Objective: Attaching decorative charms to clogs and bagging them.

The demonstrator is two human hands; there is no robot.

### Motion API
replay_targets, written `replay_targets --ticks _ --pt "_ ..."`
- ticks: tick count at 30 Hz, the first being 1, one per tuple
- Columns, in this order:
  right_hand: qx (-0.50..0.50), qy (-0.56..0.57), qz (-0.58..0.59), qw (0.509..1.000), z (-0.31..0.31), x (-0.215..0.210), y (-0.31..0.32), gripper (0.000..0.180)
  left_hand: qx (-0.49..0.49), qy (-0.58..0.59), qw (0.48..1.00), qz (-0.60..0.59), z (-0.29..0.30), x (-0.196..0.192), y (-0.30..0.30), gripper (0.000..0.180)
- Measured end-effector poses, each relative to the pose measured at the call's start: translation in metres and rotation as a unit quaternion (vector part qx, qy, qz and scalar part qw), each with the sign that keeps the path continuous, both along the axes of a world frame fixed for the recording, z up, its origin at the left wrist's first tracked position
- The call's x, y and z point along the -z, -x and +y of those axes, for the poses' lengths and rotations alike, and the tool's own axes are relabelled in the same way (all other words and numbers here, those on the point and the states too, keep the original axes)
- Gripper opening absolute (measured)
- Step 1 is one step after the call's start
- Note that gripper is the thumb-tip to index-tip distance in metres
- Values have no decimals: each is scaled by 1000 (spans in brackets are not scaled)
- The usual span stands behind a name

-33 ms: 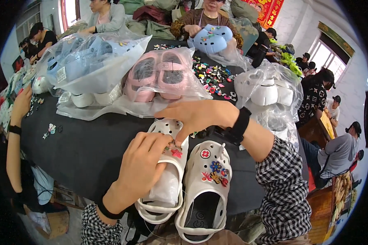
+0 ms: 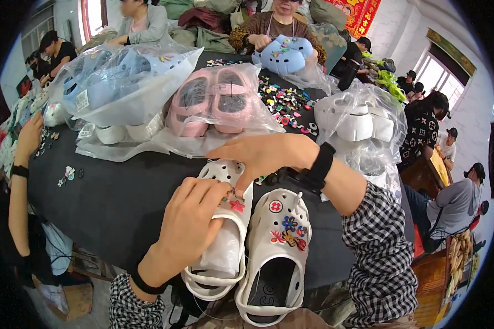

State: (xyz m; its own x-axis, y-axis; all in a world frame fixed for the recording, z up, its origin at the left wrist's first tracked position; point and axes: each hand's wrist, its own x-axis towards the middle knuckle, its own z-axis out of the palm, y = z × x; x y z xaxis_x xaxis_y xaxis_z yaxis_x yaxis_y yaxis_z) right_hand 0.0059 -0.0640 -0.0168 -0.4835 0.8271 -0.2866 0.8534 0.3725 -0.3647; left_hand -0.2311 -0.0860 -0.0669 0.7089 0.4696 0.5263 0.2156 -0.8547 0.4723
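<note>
Reaching past the table's near edge with its heel, the right white clog [image 2: 264, 233] lay just beside the left white clog [image 2: 242, 219], whose opening held white stuffing [image 2: 222, 255]. Colourful charms [image 2: 290, 223] dotted the right clog's upper. The left hand [image 2: 189, 214] gripped the left clog's upper, fingers curled over the top near a pink star charm [image 2: 237, 206], thumb at the opening's rim; whether its fingertips also pinched a charm could not be told. The right hand [image 2: 271, 156] arched over the toe, thumb pointing down to the upper, fingers spread well away from it.

Left of the left hand, a broad stretch of black table [image 2: 121, 208] gave room out to the curved edge. Beyond the right hand, space was tight: bagged pink shoes [image 2: 195, 126] crowded its fingertips, and bagged white clogs [image 2: 354, 129] stood beyond its wrist. Farther off lay loose charms [image 2: 291, 107] and bagged blue clogs [image 2: 96, 101]; across the table, a co-worker held a light-blue clog [image 2: 282, 57].
</note>
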Motion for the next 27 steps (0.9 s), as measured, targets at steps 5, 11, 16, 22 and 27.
replay_targets --ticks 5,11,16,22,27 --pt "14 103 -12 994 7 7 -1 103 15 -29 999 18 3 5 0 38" --pt "10 97 13 995 2 14 -5 105 21 -49 998 39 4 7 1 42" --pt "4 147 16 989 10 13 -4 109 25 -49 998 36 3 7 0 38" --pt "6 140 2 990 10 12 3 112 22 -41 998 41 3 8 2 37" --pt "23 161 17 986 10 10 -3 113 18 -33 998 46 4 5 4 37"
